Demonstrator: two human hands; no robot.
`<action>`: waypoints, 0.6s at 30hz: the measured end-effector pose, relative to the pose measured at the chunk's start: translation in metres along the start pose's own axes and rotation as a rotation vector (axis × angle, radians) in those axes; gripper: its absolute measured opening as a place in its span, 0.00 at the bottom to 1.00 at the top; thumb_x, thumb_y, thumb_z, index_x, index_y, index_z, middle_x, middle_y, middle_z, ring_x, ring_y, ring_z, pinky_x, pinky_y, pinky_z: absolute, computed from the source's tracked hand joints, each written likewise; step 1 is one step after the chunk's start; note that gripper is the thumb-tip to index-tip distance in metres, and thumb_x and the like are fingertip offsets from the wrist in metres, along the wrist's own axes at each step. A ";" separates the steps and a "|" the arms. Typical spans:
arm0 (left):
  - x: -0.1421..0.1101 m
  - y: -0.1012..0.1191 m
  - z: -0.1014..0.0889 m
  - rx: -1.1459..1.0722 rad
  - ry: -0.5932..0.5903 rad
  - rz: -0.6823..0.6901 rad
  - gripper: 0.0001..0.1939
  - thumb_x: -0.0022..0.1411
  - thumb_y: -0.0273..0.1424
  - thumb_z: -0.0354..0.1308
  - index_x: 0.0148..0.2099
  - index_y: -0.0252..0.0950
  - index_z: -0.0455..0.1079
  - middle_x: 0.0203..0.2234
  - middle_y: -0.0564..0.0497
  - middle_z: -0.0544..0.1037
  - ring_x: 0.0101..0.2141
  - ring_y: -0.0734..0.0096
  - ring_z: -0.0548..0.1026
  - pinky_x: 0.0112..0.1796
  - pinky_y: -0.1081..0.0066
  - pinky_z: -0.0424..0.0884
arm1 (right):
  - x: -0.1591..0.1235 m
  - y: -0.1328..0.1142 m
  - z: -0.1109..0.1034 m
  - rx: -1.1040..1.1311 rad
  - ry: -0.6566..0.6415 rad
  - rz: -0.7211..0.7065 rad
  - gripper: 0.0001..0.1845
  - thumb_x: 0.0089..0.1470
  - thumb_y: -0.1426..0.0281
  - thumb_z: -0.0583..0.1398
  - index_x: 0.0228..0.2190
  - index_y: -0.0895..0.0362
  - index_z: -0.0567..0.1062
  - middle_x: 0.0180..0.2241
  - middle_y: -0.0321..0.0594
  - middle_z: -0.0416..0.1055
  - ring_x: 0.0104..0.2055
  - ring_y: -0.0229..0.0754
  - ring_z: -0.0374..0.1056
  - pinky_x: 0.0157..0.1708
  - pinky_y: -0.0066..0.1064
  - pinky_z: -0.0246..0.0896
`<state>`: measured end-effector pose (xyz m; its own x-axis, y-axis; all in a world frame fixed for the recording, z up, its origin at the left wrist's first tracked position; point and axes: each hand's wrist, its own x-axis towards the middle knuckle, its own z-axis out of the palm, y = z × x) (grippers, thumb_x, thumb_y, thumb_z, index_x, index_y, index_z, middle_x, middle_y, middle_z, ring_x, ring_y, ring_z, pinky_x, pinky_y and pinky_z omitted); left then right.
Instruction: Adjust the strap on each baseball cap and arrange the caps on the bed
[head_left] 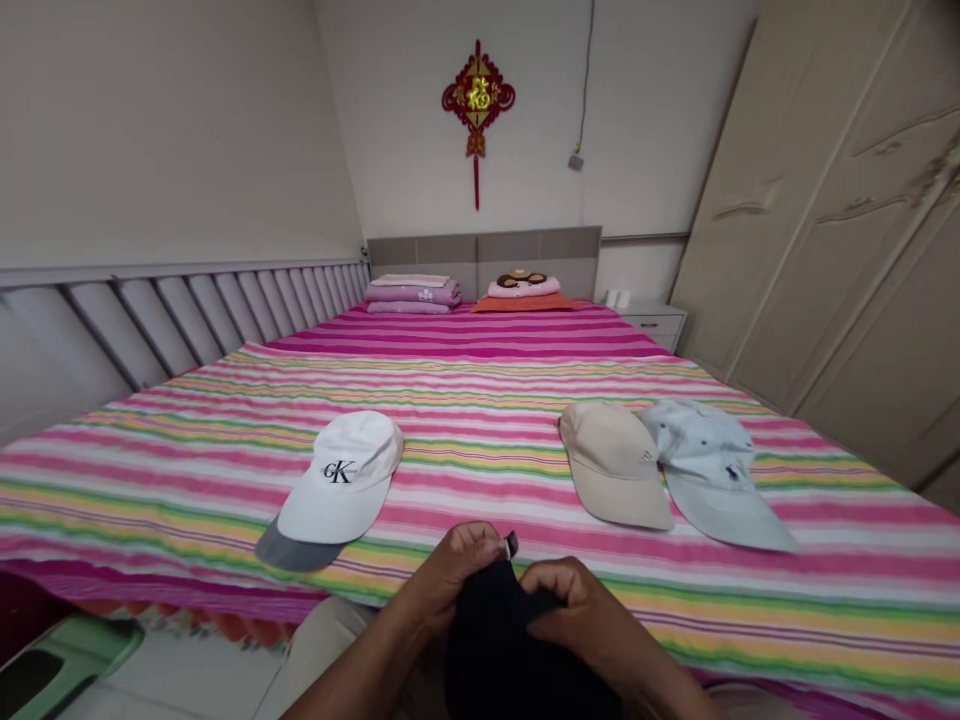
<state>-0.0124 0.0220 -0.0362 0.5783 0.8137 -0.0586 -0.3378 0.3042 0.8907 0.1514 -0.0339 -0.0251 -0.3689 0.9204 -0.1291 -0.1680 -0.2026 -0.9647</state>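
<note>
Both hands are at the near edge of the bed, closed on a black cap [517, 655] that hangs down between them. My left hand [454, 575] pinches its upper left edge, where a small strap end with a shiny tip [512, 545] sticks out. My right hand [589, 615] grips the cloth on the right side, fingers curled in. A white cap with black letters [349, 475] lies to the left, a grey brim [296, 548] showing under its own. On the right, a beige cap [615, 465] overlaps the edge of a pale blue cap [712, 470].
Striped bedding [465, 440] covers the bed. Folded purple bedding [412, 293] and a pink and orange pile [523, 292] sit by the headboard [540, 250]. A railing [195, 310] runs along the left, a wardrobe [810, 230] stands right, and a green stool [82, 650] is lower left.
</note>
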 end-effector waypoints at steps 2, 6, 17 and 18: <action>-0.003 -0.003 -0.015 0.024 -0.067 -0.029 0.17 0.42 0.40 0.64 0.28 0.30 0.69 0.18 0.55 0.66 0.19 0.82 0.60 0.22 0.79 0.53 | 0.000 -0.003 0.004 0.180 0.068 -0.015 0.10 0.31 0.71 0.67 0.22 0.59 0.75 0.18 0.31 0.69 0.19 0.32 0.59 0.20 0.22 0.50; -0.019 -0.018 -0.054 0.077 -0.184 -0.245 0.19 0.35 0.36 0.68 0.31 0.31 0.72 0.21 0.52 0.71 0.21 0.78 0.66 0.24 0.78 0.58 | 0.002 -0.015 -0.001 0.473 0.247 -0.087 0.13 0.30 0.71 0.68 0.24 0.59 0.75 0.20 0.34 0.72 0.21 0.35 0.66 0.24 0.25 0.59; -0.027 0.033 -0.112 -0.002 0.129 0.074 0.17 0.43 0.26 0.65 0.39 0.33 0.71 0.29 0.47 0.79 0.31 0.67 0.76 0.35 0.72 0.69 | 0.019 -0.008 -0.061 0.246 0.605 -0.201 0.26 0.34 0.61 0.67 0.38 0.57 0.73 0.36 0.44 0.75 0.40 0.48 0.69 0.37 0.34 0.61; -0.024 0.050 -0.117 -0.001 0.187 0.136 0.17 0.42 0.25 0.65 0.39 0.34 0.71 0.29 0.48 0.79 0.31 0.67 0.76 0.35 0.72 0.70 | 0.018 -0.003 -0.065 0.238 0.627 -0.194 0.27 0.34 0.61 0.67 0.38 0.57 0.73 0.38 0.45 0.75 0.42 0.48 0.68 0.40 0.35 0.60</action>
<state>-0.1305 0.0760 -0.0428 0.3795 0.9250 -0.0203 -0.4044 0.1856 0.8955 0.2049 0.0048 -0.0396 0.2731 0.9522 -0.1367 -0.4002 -0.0168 -0.9163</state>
